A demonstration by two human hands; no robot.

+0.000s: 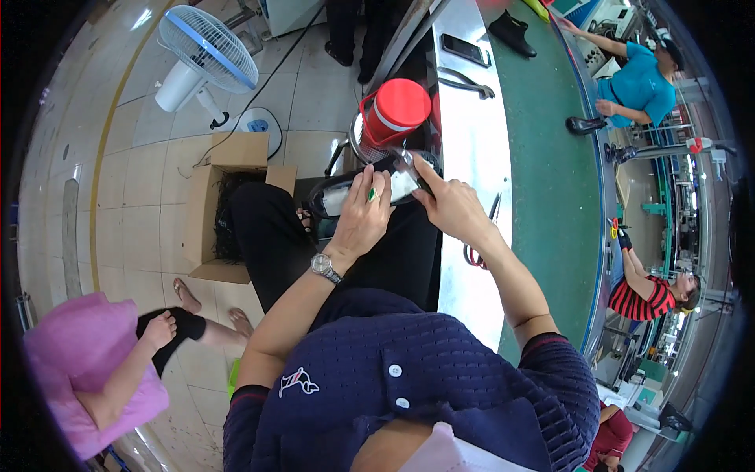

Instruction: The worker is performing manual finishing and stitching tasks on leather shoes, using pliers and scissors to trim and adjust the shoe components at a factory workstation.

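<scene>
A black shoe (pixel 318 198) with a white inside lies across my lap. My left hand (pixel 362 220), with a green-stoned ring and a wristwatch (pixel 324 268), presses its closed fingers on the shoe's white part. My right hand (pixel 460 206) is closed at the other end of the shoe. In it is a small tool (pixel 406 161) with a shiny metal part and a dark handle; its exact kind is unclear. The two hands are close together, and their fingers partly cover the shoe.
An open cardboard box (pixel 200 216) with black scraps stands at my left. Ahead is a red jug (pixel 399 110). The metal bench (pixel 472 149) carries a phone (pixel 464 49), pliers (pixel 468 83) and red-handled scissors (pixel 474 256). Beyond runs a green belt (pixel 546 181) with a black boot (pixel 513 34).
</scene>
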